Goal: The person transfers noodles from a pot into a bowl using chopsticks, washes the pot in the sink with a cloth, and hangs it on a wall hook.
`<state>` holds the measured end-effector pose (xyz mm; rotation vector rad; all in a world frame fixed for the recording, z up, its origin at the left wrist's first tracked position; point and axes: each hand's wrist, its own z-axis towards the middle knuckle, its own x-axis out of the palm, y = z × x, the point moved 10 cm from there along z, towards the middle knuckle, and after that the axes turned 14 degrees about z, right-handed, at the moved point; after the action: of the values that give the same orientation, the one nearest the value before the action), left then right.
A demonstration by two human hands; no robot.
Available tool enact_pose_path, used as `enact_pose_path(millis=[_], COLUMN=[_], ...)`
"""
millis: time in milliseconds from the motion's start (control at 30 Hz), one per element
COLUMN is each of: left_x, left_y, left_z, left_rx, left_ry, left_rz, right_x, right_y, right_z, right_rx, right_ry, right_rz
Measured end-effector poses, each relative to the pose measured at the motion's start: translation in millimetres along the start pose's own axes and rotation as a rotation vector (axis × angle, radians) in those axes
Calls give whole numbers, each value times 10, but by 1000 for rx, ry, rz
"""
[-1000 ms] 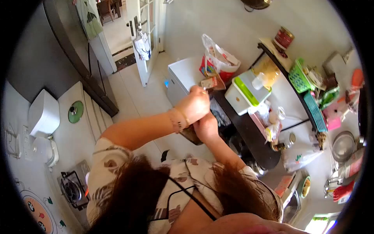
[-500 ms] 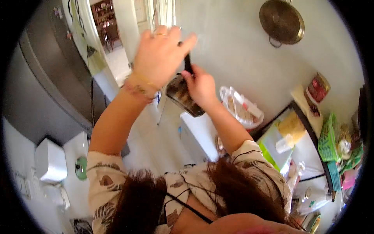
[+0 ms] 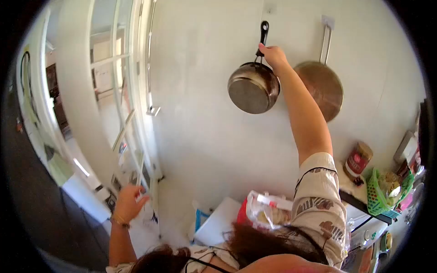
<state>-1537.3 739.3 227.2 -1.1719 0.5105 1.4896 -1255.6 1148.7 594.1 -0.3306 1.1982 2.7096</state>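
My right hand [image 3: 274, 58] is raised at the wall, closed around the black handle of a saucepan [image 3: 253, 91]. The saucepan hangs handle-up, its dark, stained base facing me. Above the handle's end, a small hook [image 3: 269, 10] shows on the wall, apart from the handle. Just right of my hand, a wide steel frying pan [image 3: 325, 88] hangs on the wall by its long handle, partly behind my forearm. My left hand [image 3: 129, 204] is low at the left near the glazed door, loosely curled with thumb and fingers apart, holding nothing that I can see.
A white-framed glass door [image 3: 120, 91] stands at the left. Below right are a red-labelled jar [image 3: 358, 159] and a green basket [image 3: 380, 195] on a shelf. A white plastic bag [image 3: 268, 211] with things inside sits low by the wall. A dark appliance surface [image 3: 27, 182] is at far left.
My right hand has lifted the saucepan up to the wall beside the frying pan. My left hand has dropped away from the handle to the lower left. The view has turned toward the wall.
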Motion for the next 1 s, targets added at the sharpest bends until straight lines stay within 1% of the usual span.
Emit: enact_pose_path(millis=[33,100,133,233,267,333,367,400,433,500,600,700,800,900,933,1000], left_x=[148,374,469,779,847,1005,1074,1137,1201,1210,1194,1226,1222,1261,1278,1286], left_y=[87,241,280,413,448,513,547,555,563,584,606,597,549,518,513,510], left_z=[166,375,501,791,855,981,1023,1058,1104,1183,1259,1299,1301,1266,1249,1207], left_rx=[2,3,3,5,2,9,-5,-14,-22,-7,-15,-25,-36,-25,-18,-24], left_ry=[11,58,87,179,194,250,283,320,355,340,352,378,390,415,424,452], left_rz=[-86,-197,-224,-290,-316,-354,-381,-407,-432,-440,-472,-492,-502,-540,-556,-545], right_x=[-51,-61,-35,-43,-89,-167,-169,-219,-245,-285,-313,-336,-326,-239,-315,-247], right_y=[-22,-20,-72,-60,-57,-124,-85,-29,-90,-122,-155,-167,-62,26,-101,-23], right_z=[282,648,935,1439,1589,1883,1901,1832,1900,2006,2015,2118,2136,2056,2247,2144], right_rx=[18,129,91,156,132,155,165,202,224,260,243,177,169,156,173,175], right_ry=[-73,-121,-116,-138,-184,-193,-186,-243,-252,-262,-288,-279,-286,-272,-306,-295], right_rz=[-100,31,126,66,108,130,137,91,63,11,-8,4,-106,-9,-76,-12])
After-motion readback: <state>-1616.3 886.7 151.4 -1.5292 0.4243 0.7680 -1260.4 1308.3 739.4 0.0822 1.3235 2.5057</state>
